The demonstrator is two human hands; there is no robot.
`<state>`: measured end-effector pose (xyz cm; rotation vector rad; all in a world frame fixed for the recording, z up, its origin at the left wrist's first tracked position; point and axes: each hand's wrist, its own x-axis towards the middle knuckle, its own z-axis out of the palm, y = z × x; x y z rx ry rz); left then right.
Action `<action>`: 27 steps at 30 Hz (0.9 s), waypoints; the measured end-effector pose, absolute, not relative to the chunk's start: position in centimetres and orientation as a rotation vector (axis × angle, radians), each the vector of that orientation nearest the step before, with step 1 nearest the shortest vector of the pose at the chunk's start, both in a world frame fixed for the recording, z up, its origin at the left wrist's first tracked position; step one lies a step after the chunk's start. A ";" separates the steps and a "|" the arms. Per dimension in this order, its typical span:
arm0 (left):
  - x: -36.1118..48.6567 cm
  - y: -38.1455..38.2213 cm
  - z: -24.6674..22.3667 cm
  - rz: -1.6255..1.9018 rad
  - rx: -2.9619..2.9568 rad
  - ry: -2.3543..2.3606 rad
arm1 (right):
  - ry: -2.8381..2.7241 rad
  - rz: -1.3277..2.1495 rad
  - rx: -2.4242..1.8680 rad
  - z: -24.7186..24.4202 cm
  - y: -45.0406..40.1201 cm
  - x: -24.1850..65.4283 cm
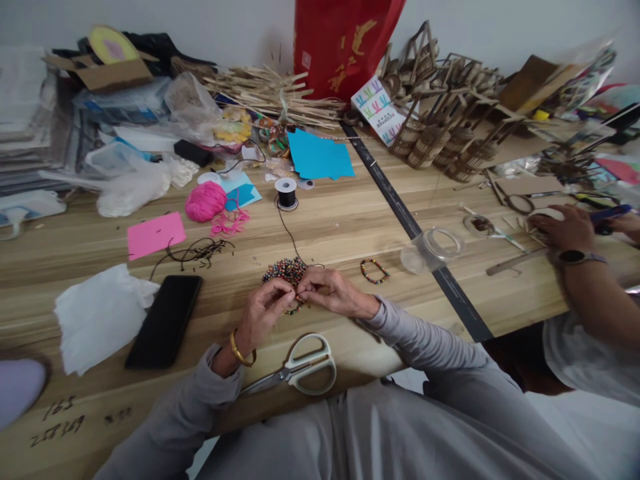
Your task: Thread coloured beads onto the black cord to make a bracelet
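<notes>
My left hand (265, 308), with a gold bangle at the wrist, pinches at the black cord (289, 233) close to the fingertips of my right hand (333, 291). My right hand is also closed in a pinch on the cord. A short strand of small beads (294, 310) hangs just below the fingers, partly hidden by them. Behind my hands lies a heap of multicoloured beads (284, 269). The cord runs back to a spool (286, 193). To the right rests a beaded bracelet (375, 271). Scissors (307, 367) with pale handles lie near the table edge.
A black phone (165, 323) and white tissue (103, 317) lie on the left. Pink yarn (206, 201), blue paper (320, 155) and cord scraps (197, 250) are farther back. A clear plastic jar (433, 250) stands right, near a co-worker's hand (565, 230).
</notes>
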<state>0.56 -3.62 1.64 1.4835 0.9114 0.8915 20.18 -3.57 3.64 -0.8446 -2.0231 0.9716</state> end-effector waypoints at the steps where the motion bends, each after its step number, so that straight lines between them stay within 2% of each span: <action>1: 0.6 -3.6 1.7 0.898 1.470 0.917 | -2.016 0.992 -0.855 3.7 -3.6 20.2; 14: 0.7 -3.4 1.7 0.946 1.401 0.880 | -1.817 1.244 -0.929 3.8 -3.8 20.2; 27: 0.7 -3.4 1.6 0.940 1.385 0.819 | -1.745 1.318 -0.952 4.0 -4.0 20.1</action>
